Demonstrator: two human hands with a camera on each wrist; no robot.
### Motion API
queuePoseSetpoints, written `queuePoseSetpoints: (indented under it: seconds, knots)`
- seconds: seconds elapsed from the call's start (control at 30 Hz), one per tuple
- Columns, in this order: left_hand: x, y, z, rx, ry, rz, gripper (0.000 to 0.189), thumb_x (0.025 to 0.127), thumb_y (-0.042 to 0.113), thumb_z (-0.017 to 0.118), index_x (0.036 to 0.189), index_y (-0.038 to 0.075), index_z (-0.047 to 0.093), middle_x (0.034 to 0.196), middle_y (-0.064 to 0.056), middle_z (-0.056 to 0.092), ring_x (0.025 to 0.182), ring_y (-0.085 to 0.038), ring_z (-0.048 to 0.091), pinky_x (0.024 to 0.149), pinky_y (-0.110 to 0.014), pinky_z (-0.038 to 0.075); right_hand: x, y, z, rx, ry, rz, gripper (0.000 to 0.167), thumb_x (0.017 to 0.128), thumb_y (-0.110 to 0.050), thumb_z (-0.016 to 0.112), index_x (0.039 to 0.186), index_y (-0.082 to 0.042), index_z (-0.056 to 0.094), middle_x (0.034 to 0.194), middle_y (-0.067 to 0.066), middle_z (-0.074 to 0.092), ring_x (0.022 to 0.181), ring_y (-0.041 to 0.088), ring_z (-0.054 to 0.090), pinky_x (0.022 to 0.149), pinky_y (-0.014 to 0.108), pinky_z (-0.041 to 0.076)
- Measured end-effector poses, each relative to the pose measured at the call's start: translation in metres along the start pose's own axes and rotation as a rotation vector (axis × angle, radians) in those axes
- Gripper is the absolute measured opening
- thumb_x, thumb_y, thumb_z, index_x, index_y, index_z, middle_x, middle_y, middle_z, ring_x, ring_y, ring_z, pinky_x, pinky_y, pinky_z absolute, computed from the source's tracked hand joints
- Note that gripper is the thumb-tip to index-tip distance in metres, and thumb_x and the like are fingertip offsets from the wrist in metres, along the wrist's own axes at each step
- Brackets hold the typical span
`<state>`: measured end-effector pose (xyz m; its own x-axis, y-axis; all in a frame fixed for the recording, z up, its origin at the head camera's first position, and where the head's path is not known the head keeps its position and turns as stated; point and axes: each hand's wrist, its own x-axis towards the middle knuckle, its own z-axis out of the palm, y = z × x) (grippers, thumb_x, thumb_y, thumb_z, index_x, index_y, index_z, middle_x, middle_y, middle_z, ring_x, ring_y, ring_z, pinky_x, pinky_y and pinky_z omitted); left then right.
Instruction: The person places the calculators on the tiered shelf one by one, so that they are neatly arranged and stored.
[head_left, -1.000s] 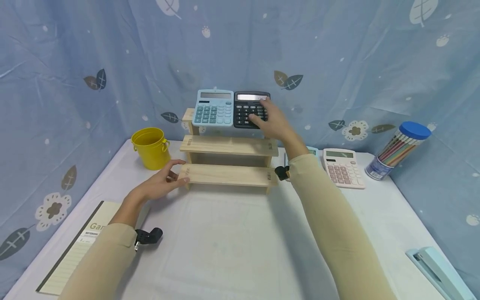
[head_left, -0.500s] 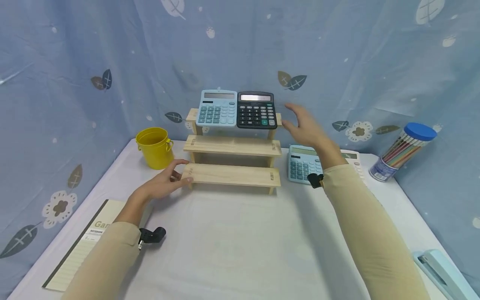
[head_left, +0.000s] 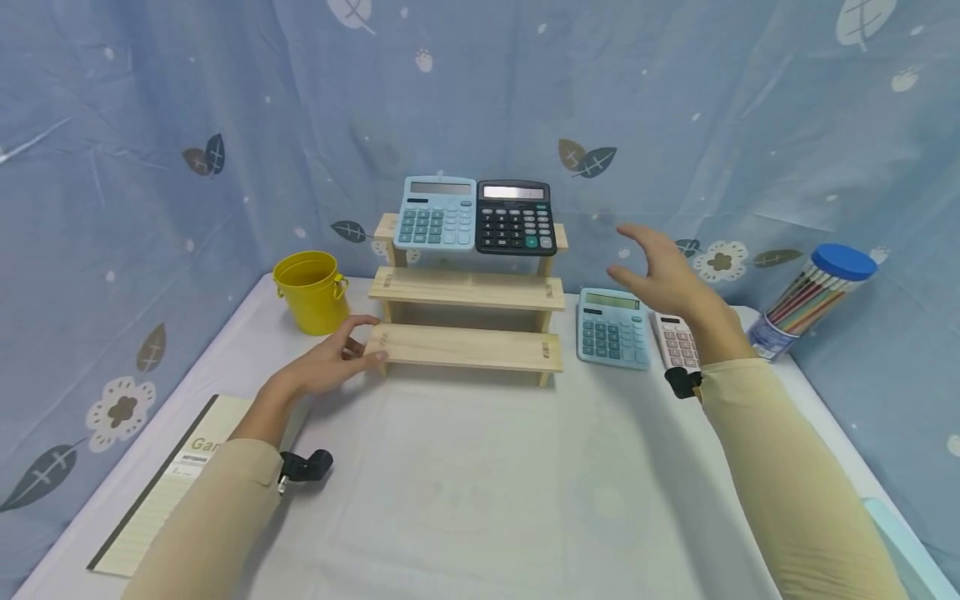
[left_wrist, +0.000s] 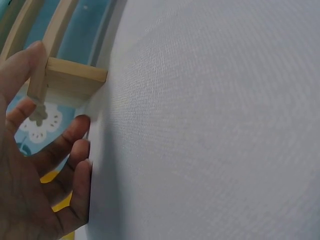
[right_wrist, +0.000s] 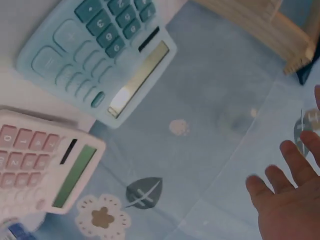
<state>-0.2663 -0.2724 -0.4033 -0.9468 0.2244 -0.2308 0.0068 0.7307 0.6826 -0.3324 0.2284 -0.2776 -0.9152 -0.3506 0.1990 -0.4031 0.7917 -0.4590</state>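
My left hand point(head_left: 326, 367) grips the left end of the lowest shelf of a three-tier wooden stand point(head_left: 465, 346). In the left wrist view, the thumb lies on the front of the wooden board point(left_wrist: 52, 35), with the other fingers beside it. Side by side on the top tier, leaning back, are a light-blue calculator point(head_left: 437, 215) and a black calculator point(head_left: 515, 218). My right hand point(head_left: 667, 275) hovers with nothing in it, fingers spread, right of the stand. Below it on the table lie another blue calculator point(head_left: 612, 327) and a pink calculator point(head_left: 677, 342), partly hidden by the arm.
A yellow bucket point(head_left: 311, 296) stands left of the stand. Near the left edge lies a notebook point(head_left: 172, 492), partly under the forearm. A blue-lidded pencil tub point(head_left: 813, 296) is at the back right, and a pale-blue stapler point(head_left: 911, 550) shows at the right edge.
The right hand has come off the black calculator and moved right, uncovering it and the blue calculator on the table. My left hand stays on the stand.
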Motion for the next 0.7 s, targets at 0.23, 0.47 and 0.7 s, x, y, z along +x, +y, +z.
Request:
queuePoseSetpoints:
  seconds: [0.23, 0.47, 0.7]
  knots:
    - [-0.001, 0.001, -0.001, -0.012, -0.005, -0.002, 0.08, 0.096, 0.065, 0.06, 0.157, 0.034, 0.019, 0.138, -0.022, 0.052, 0.124, -0.038, 0.054, 0.094, -0.048, 0.05, -0.011, 0.017, -0.011, 0.016, -0.03, 0.072, 0.08, 0.102, -0.037, 0.063, 0.165, -0.013, 0.019, 0.169, 0.021, 0.017, 0.153, 0.049, 0.015, 0.115, 0.073, 0.019]
    - [-0.001, 0.002, -0.001, -0.015, -0.002, 0.002, 0.08, 0.095, 0.065, 0.06, 0.157, 0.035, 0.019, 0.137, -0.021, 0.052, 0.124, -0.038, 0.054, 0.095, -0.049, 0.049, -0.025, 0.031, -0.009, -0.014, -0.034, 0.059, 0.086, 0.098, -0.035, 0.07, 0.164, -0.012, 0.02, 0.167, 0.024, 0.02, 0.152, 0.052, 0.016, 0.112, 0.076, 0.019]
    - [0.0, -0.001, 0.001, -0.02, 0.001, 0.002, 0.08, 0.095, 0.065, 0.061, 0.157, 0.036, 0.019, 0.138, -0.022, 0.052, 0.124, -0.038, 0.054, 0.097, -0.051, 0.048, -0.038, 0.043, -0.001, -0.015, -0.024, 0.059, 0.089, 0.095, -0.031, 0.075, 0.164, -0.011, 0.021, 0.166, 0.026, 0.021, 0.152, 0.052, 0.014, 0.112, 0.077, 0.017]
